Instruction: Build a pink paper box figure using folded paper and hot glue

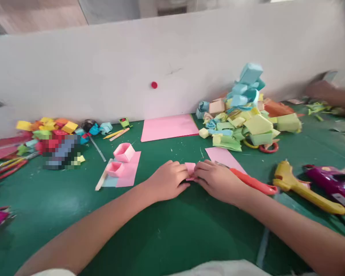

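Between both hands, low over the green table, is a small piece of pink paper (190, 168), partly covered by fingers. My left hand (169, 179) grips its left side with the fingers closed. From the other side, my right hand (215, 178) pinches its right edge. Red-handled scissors (254, 181) lie beside my right hand, their blades partly hidden by it. To the left, two folded pink paper shapes (124, 152) rest on a pink sheet (131, 170). A flat pink strip of paper (225, 159) lies just behind my right hand.
A large pink sheet (169, 128) lies by the white partition (103, 69). Folded coloured paper is heaped at the back right (244, 122) and back left (54, 128). A yellow glue gun (304, 188) and a purple device (333, 184) sit at right. Another person's arm (330, 94) shows far right.
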Available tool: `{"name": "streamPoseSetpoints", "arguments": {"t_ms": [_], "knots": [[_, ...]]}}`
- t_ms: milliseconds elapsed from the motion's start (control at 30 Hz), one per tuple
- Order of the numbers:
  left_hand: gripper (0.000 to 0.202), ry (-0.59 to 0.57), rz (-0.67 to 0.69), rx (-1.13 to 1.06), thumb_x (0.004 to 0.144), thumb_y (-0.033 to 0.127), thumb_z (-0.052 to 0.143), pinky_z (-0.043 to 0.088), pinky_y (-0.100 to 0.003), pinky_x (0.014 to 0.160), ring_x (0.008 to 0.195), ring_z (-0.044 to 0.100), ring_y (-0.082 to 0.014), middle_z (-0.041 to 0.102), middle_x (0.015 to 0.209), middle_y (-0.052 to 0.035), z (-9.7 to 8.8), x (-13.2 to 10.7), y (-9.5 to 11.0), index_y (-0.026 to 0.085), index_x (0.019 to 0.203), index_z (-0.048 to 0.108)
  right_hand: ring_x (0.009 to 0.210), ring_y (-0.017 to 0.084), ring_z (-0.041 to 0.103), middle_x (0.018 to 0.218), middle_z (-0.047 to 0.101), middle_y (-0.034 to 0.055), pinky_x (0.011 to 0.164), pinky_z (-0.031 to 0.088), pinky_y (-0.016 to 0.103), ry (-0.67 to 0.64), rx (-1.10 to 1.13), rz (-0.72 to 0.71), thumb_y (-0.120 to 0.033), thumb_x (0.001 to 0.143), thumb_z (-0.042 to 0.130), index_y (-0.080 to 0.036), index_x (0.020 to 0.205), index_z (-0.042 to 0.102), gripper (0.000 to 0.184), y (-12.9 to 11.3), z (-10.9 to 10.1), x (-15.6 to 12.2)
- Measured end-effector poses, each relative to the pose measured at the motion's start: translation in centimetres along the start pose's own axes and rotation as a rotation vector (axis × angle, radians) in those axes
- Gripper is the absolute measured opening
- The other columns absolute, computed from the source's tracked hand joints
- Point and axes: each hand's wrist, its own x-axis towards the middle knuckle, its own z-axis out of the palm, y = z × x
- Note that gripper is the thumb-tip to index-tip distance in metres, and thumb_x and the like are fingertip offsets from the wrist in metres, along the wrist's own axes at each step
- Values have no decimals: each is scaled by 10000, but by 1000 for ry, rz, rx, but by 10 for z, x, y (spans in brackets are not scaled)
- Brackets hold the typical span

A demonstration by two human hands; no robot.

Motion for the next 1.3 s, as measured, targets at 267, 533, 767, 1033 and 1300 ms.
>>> {"name": "streamPoseSetpoints", "arguments": {"t_ms": [267, 533, 767, 1033, 1300], "knots": [[282, 113, 1, 123, 1078, 233, 434, 420, -350, 719, 832, 636, -206, 700, 925, -65, 15, 0, -3, 148, 964, 677, 891, 263, 630, 1008, 702, 95, 759, 531, 401, 21, 19, 14, -284, 1043, 513, -187, 1048, 707, 217, 2, 1, 0], [295, 203, 1, 64, 1088, 299, 429, 470, -343, 761, 839, 650, -197, 706, 969, -79, 8, 1, 0, 149, 1017, 673, 952, 233, 659, 1055, 705, 81, 833, 568, 381, 97, 139, 43, -256, 1056, 494, -203, 1083, 693, 208, 4, -4, -2], [272, 258, -4, 33, 1081, 293, 461, 482, -340, 769, 817, 653, -186, 717, 961, -66, 4, 0, 3, 161, 1044, 696, 929, 223, 663, 1044, 693, 78, 824, 569, 381, 154, 344, 34, -299, 1057, 509, -208, 1061, 678, 193, 4, -8, -4], [267, 288, -21, -148, 1071, 274, 495, 516, -320, 815, 853, 665, -174, 714, 970, -56, -1, 0, 10, 182, 1041, 743, 924, 245, 651, 1043, 697, 96, 796, 561, 398, 174, 283, -64, -299, 1043, 529, -200, 1039, 667, 170, 7, -13, -5], [310, 271, -19, -112, 1078, 272, 468, 518, -318, 779, 784, 632, -164, 703, 926, -58, -2, 1, 11, 163, 981, 741, 919, 238, 654, 1036, 702, 92, 806, 565, 399, 179, 245, -83, -326, 1064, 497, -201, 1027, 683, 227, 8, -13, -6]]}}
